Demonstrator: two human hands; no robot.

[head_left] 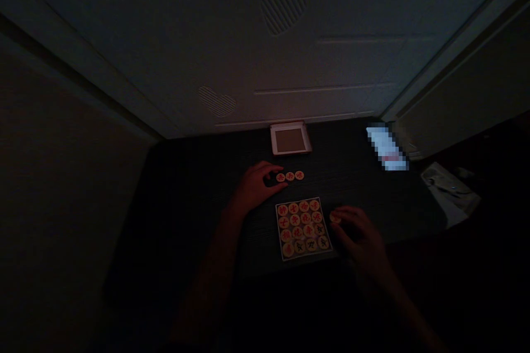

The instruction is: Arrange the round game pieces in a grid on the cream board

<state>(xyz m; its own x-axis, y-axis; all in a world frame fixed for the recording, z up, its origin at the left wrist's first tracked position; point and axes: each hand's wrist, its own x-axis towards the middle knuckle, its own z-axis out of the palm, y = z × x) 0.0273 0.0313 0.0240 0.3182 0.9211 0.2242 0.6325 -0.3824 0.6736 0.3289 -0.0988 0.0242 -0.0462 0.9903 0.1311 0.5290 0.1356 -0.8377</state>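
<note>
Three xiangqi pieces (290, 176) with red characters lie in a short row on the dark table. My left hand (259, 185) is at the row's left end, thumb and forefinger spread around the leftmost piece; whether they touch it I cannot tell. Below the row sits a square box (279, 242) filled with several round pieces in a grid, most marked in red, some in black near its lower right. Just right of the box, my right hand (360, 234) pinches one xiangqi piece (335, 217) between thumb and fingers.
A shallow tray or lid (290, 140) with a pale rim stands at the back against the white panel (232, 66). A lit phone (387, 149), blurred out, lies at the right. A clear plastic packet (451, 193) is by the table's right edge. The room is dim.
</note>
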